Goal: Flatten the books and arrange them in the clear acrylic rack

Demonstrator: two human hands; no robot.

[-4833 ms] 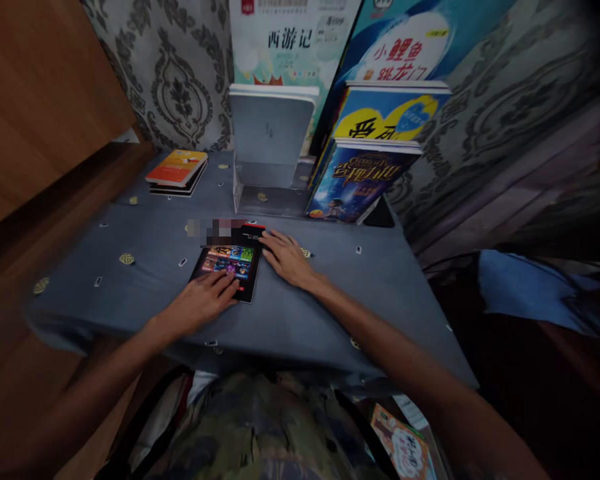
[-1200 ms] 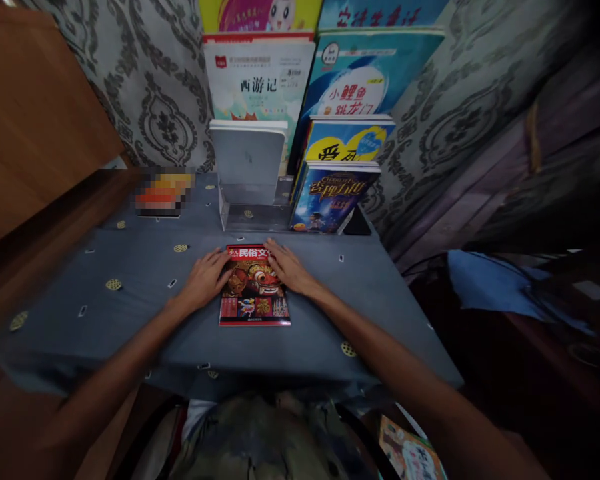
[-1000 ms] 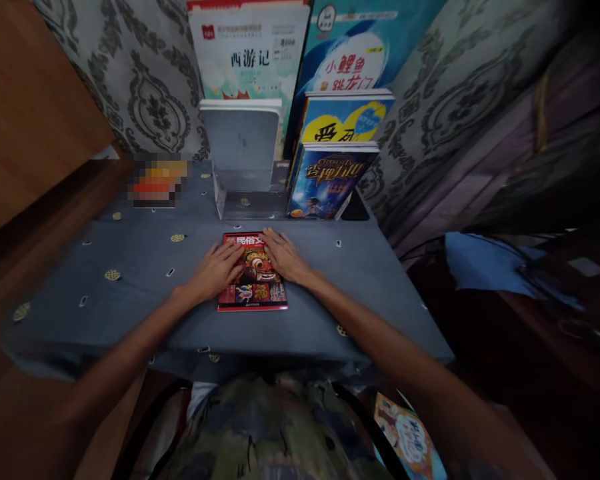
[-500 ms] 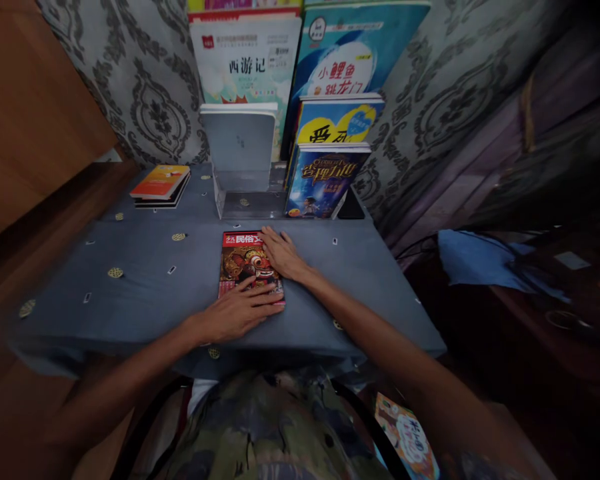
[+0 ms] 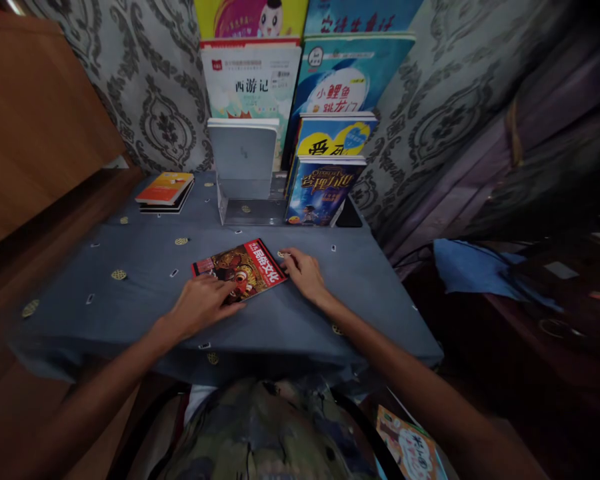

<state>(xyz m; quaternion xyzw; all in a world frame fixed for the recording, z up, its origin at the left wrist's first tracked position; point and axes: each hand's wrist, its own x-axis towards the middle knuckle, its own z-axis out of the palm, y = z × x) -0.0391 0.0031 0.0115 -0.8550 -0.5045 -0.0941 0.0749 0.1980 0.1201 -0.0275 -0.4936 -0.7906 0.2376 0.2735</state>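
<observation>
A children's book (image 5: 253, 267) with a red title band and a carved-mask cover lies turned at an angle on the cloth-covered table. My left hand (image 5: 203, 303) is over its lower left part, fingers bent on the cover and thumb along the near edge. That hand hides a corner of the book. At the right end, by the red band, my right hand (image 5: 304, 272) has its fingers apart, with the fingertips at the book's edge. Whether those fingertips press on the book is hard to see.
A clear stand (image 5: 250, 212) at the back holds a grey-covered book (image 5: 245, 157) and a blue book (image 5: 325, 193), with taller picture books behind. A small stack with an orange book (image 5: 165, 188) sits at back left. A dark flat object (image 5: 350, 213) lies right of the stand.
The book has turned clockwise, its red title band swinging from the far side to the right. My left hand has moved left, my right hand slightly right and nearer, off the cover's top.
</observation>
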